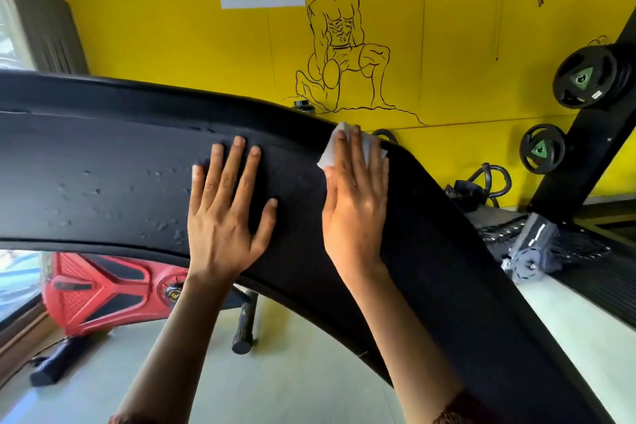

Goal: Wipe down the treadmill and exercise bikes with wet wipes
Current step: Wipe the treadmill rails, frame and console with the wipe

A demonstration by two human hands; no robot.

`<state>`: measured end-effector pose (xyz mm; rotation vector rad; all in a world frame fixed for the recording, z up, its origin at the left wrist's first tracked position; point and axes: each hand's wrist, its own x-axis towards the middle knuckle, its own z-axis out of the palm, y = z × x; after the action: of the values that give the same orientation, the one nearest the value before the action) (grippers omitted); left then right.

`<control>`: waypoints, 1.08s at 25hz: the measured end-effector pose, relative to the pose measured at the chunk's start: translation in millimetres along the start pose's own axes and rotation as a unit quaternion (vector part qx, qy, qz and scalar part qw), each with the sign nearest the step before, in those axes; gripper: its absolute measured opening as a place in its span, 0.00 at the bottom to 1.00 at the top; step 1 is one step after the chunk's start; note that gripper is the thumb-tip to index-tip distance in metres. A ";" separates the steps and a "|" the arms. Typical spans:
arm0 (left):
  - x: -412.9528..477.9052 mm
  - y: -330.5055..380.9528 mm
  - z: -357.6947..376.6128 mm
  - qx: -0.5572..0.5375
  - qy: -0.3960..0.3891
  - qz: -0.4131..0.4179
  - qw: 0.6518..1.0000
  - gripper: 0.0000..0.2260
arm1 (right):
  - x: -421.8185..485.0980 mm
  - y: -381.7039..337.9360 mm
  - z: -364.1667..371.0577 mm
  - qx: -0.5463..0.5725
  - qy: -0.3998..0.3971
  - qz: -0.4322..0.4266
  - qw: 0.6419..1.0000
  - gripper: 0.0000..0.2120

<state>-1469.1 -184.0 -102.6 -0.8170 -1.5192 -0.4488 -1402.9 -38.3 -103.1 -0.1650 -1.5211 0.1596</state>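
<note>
Fingers (359, 155) of the right hand (354, 213), straight, press the wipe (327, 157) beneath them onto the black panel (103, 165).

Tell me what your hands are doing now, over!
Left hand flat on black panel. Right hand presses wipe at panel's far edge. Nothing blocking.

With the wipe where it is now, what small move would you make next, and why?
Probably slide the right hand, which presses the wet wipe flat at the upper edge of the black panel, leftward along that edge. Droplets bead on the panel left of the left hand, which lies flat and bare there, so that stretch looks unwiped.
</note>
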 end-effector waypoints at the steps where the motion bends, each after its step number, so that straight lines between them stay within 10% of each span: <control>1: 0.7 -5.9 -1.5 0.000 -0.001 0.000 1.000 0.26 | 11.9 -17.6 11.0 0.020 -0.018 -0.046 0.999 0.18; 5: -1.6 -27.1 -10.2 0.002 0.001 -0.027 1.000 0.26 | 40.5 -45.1 27.9 0.066 -0.091 -0.165 0.980 0.19; 12: -9.2 -29.0 -11.2 -0.028 0.000 -0.027 0.999 0.26 | 20.3 -24.7 14.3 0.010 -0.012 -0.074 0.997 0.18; 20: -40.8 -63.4 -28.7 -0.010 -0.019 -0.077 0.997 0.27 | -1.8 -59.8 31.2 -0.015 -0.135 -0.305 0.943 0.21; 27: -58.8 -58.9 -24.9 -0.036 -0.035 -0.081 0.995 0.27 | -14.0 -72.5 32.1 0.051 -0.129 -0.192 0.971 0.20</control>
<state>-1496.7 -254.4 -145.4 -0.7745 -1.6488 -0.6039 -1435.5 -111.9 -100.4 0.2421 -1.7691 -0.0538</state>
